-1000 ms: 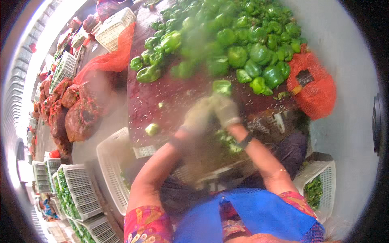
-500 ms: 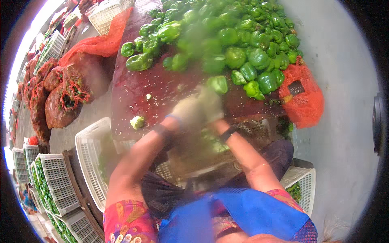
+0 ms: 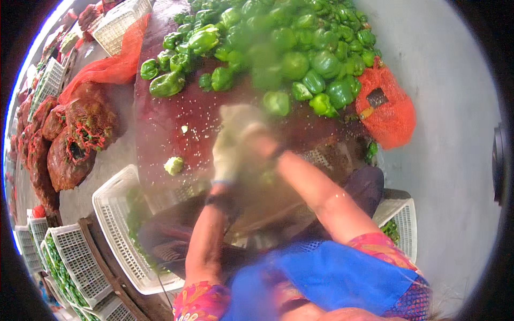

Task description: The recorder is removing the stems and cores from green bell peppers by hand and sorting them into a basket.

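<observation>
Both my hands wear pale work gloves and meet over the near edge of a dark red table (image 3: 160,131). My left hand (image 3: 227,155) points away from me, its fingers hazy beside the right hand. Across its fingertips lies my right hand (image 3: 243,119), bent to the left. Blur and a smudge hide the fingers and anything between them. A single green bell pepper (image 3: 277,103) sits just beyond and right of my hands. Farther back spreads a big heap of green bell peppers (image 3: 294,65). A pale green pepper scrap (image 3: 173,166) lies left of my hands, among scattered seeds.
A white plastic crate (image 3: 115,222) stands left of my legs, another crate (image 3: 407,224) at my right. An orange mesh bag (image 3: 393,120) hangs at the table's right side. Full mesh sacks (image 3: 69,160) and stacked crates of green peppers (image 3: 80,262) line the left.
My right hand has swung left, over the fingers of my left hand. My left forearm is now steeper. The whole view has shifted, so the table appears farther left.
</observation>
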`<state>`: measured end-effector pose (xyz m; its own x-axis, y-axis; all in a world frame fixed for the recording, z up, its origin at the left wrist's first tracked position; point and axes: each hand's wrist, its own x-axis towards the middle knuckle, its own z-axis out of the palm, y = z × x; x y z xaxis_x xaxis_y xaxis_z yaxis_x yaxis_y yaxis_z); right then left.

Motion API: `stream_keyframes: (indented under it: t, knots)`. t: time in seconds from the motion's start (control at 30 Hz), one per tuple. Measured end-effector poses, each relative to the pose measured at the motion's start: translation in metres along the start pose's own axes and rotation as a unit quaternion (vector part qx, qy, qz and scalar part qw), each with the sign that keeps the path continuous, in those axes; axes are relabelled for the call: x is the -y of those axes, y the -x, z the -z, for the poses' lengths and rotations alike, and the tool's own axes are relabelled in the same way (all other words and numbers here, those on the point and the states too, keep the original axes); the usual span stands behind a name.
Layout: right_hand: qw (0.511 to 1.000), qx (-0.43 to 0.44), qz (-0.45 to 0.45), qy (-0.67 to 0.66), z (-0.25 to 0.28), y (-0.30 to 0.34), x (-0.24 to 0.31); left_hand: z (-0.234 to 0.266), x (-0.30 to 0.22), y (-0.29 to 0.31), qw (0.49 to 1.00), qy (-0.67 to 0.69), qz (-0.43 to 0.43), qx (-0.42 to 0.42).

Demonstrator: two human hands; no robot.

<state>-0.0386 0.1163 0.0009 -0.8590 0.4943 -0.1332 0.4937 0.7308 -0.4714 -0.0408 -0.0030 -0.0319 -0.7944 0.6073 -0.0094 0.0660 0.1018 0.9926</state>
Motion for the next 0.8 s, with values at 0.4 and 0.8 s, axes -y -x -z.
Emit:
stream_keyframes:
  t: [0.4, 0.8]
  knots:
    - [0.987, 0.08, 0.04, 0.134, -0.022, -0.028, 0.071, 0.051, -0.006, 0.005, 0.964, 0.204, 0.118, -0.125]
    - [0.96, 0.066, 0.109, 0.25, -0.025, -0.03, 0.07, 0.093, -0.026, 0.001, 0.951, -0.295, 0.098, -0.008]
